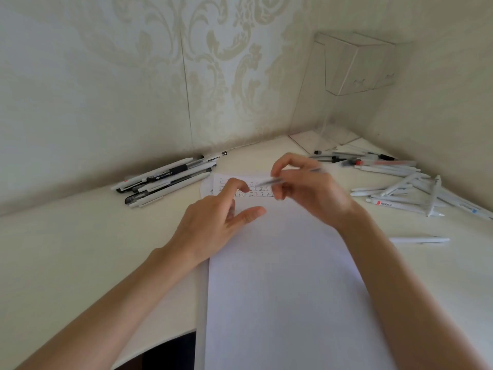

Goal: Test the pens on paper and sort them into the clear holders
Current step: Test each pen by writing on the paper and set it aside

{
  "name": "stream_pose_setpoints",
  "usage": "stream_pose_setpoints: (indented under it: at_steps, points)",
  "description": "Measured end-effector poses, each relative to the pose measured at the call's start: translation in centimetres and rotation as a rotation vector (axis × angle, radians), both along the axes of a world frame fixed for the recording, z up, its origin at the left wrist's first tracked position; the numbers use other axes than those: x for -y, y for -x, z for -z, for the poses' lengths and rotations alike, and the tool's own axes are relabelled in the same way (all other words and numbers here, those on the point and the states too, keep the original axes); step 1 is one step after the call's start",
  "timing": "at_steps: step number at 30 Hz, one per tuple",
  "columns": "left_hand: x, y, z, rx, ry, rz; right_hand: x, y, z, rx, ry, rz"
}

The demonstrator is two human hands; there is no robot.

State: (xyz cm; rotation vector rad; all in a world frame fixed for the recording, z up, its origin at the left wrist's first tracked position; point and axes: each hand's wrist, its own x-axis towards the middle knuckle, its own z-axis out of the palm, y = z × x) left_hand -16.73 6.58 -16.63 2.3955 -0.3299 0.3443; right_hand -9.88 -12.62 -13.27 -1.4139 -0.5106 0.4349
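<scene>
Fingers [284, 160] of my right hand [309, 190] pinch a pen [268, 181] just above the scribbles on the paper [280, 276]; my left hand [213, 222] rests relaxed on it. I'd guess those loose fingers could smear wet ink.

The paper [280, 276] lay on the table [66, 249], centre to bottom of frame. The left pen heap [165, 180] sat middle left, the right pen heap [400, 188] middle right, a lone pen [418, 240] below it, and the clear holders [346, 68] upper right, behind. Over the paper's far end, the right hand [312, 193] held a test pen [269, 180].
</scene>
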Motion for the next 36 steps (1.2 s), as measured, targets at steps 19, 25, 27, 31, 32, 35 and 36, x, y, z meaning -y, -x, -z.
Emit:
stream_pose_setpoints:
  at_steps: [19, 25, 27, 31, 32, 35, 36]
  points:
    - [0.8, 0.0, 1.5, 0.191, -0.397, 0.155, -0.3, -1.1, 3.2, 0.25, 0.52, 0.607]
    - [0.8, 0.0, 1.3, 0.182, -0.384, 0.137, -0.5, -1.1, 3.2, 0.28, 0.55, 0.607]
    - [0.8, 0.0, 1.3, 0.18, -0.382, 0.131, -0.4, -1.1, 3.2, 0.273, 0.548, 0.597]
    - [0.9, 0.1, 1.3, 0.176, -0.384, 0.126, -0.5, -1.1, 3.2, 0.273, 0.563, 0.599]
    - [0.9, 0.1, 1.3, 0.176, -0.386, 0.126, -0.5, -1.1, 3.2, 0.271, 0.558, 0.604]
    - [0.9, 0.1, 1.3, 0.168, -0.382, 0.127, -0.5, -1.1, 3.2, 0.271, 0.546, 0.608]
    - [0.9, 0.1, 1.3, 0.164, -0.38, 0.126, -0.5, -1.1, 3.2, 0.275, 0.547, 0.607]
